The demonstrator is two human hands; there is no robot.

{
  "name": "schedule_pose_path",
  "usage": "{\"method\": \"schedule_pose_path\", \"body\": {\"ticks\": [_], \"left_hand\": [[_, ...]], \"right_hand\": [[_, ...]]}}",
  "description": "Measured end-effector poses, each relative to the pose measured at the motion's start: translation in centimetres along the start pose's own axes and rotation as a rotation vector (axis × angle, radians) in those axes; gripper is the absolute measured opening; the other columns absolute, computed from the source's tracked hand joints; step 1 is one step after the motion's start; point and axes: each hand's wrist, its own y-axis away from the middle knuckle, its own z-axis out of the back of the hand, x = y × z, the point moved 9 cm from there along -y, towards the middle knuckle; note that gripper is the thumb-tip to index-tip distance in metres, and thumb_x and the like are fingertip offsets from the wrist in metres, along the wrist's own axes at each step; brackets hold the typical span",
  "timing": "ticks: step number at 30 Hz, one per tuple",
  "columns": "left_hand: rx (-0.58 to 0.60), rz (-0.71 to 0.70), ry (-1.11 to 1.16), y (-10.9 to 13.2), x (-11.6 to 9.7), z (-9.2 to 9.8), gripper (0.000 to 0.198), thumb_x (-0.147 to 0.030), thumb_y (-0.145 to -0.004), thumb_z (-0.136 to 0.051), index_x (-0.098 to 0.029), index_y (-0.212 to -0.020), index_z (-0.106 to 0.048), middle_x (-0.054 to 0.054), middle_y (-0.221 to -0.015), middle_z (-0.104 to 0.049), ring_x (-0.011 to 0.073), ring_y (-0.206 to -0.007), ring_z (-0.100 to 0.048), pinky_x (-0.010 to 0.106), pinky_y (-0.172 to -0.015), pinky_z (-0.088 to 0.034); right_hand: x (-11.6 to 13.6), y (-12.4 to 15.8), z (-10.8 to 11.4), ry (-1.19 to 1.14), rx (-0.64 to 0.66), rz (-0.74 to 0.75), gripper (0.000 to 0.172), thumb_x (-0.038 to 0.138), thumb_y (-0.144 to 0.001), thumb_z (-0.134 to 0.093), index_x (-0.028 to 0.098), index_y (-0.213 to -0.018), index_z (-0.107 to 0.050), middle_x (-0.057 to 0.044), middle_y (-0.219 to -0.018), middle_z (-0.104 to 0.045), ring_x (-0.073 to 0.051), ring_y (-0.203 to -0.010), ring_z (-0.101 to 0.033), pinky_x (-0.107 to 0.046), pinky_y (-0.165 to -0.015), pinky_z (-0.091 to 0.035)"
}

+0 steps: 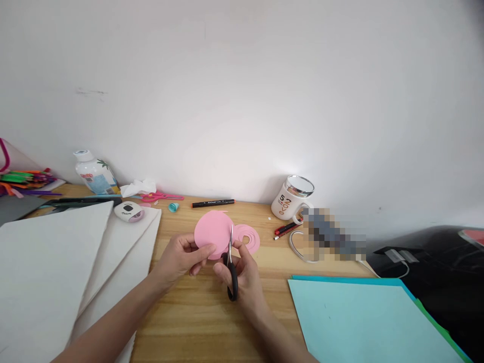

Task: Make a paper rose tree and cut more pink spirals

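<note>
My left hand (185, 257) pinches a round pink paper disc (214, 229) by its lower left edge, thumb on top. My right hand (244, 275) is closed round the black handles of a pair of scissors (232, 277). The scissors point away from me, with their blades at the right edge of the disc. Just behind my right hand, a pink paper spiral (251, 244) with a hole in its middle lies on the wooden table (212, 333).
Along the wall stand a white bottle (96, 174) and a white mug (288, 201), with pink scissors (162, 196), a black marker (213, 203) and red pens (287, 229) between or near them. White sheets (45, 272) lie left, blue paper (370, 312) right.
</note>
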Motion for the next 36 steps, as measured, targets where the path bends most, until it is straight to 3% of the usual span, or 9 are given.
{"method": "schedule_pose_path", "body": {"ticks": [12, 19, 27, 36], "left_hand": [[0.009, -0.015, 0.038, 0.2, -0.52, -0.26, 0.033, -0.042, -0.07, -0.068, -0.014, -0.059, -0.054, -0.005, -0.044, -0.048, 0.0046, -0.036, -0.038, 0.018, -0.036, -0.027], [0.01, 0.014, 0.053, 0.18, -0.45, -0.62, 0.037, -0.043, -0.068, -0.069, -0.014, -0.053, -0.053, -0.004, -0.044, -0.05, 0.0046, -0.034, -0.039, 0.017, -0.034, -0.028], [0.018, 0.011, 0.01, 0.11, -0.24, -0.35, 0.033, -0.042, -0.068, -0.068, -0.014, -0.058, -0.055, -0.005, -0.044, -0.051, 0.0042, -0.033, -0.038, 0.017, -0.033, -0.027], [-0.002, 0.007, -0.005, 0.12, -0.09, -0.08, 0.033, -0.045, -0.069, -0.067, -0.015, -0.061, -0.056, -0.005, -0.043, -0.049, 0.0046, -0.035, -0.037, 0.018, -0.035, -0.027]], "right_hand": [[-0.34, 0.0, 0.34, 0.086, 0.005, 0.037, 0.059, 0.052, -0.057, -0.077, 0.022, -0.094, -0.043, 0.01, -0.048, -0.048, -0.007, -0.04, -0.037, -0.017, -0.039, -0.03], [-0.63, -0.03, -0.05, 0.053, 0.032, 0.055, 0.055, 0.048, -0.058, -0.079, 0.022, -0.093, -0.044, 0.009, -0.052, -0.049, -0.007, -0.042, -0.038, -0.018, -0.04, -0.029], [0.15, -0.22, 0.44, 0.008, -0.013, 0.09, 0.053, 0.031, -0.054, -0.084, 0.021, -0.089, -0.045, 0.007, -0.061, -0.054, -0.009, -0.054, -0.044, -0.021, -0.053, -0.037], [0.18, -0.1, 0.26, 0.013, -0.008, 0.062, 0.053, 0.038, -0.055, -0.082, 0.022, -0.091, -0.045, 0.009, -0.055, -0.05, -0.007, -0.046, -0.04, -0.019, -0.046, -0.033]]}}
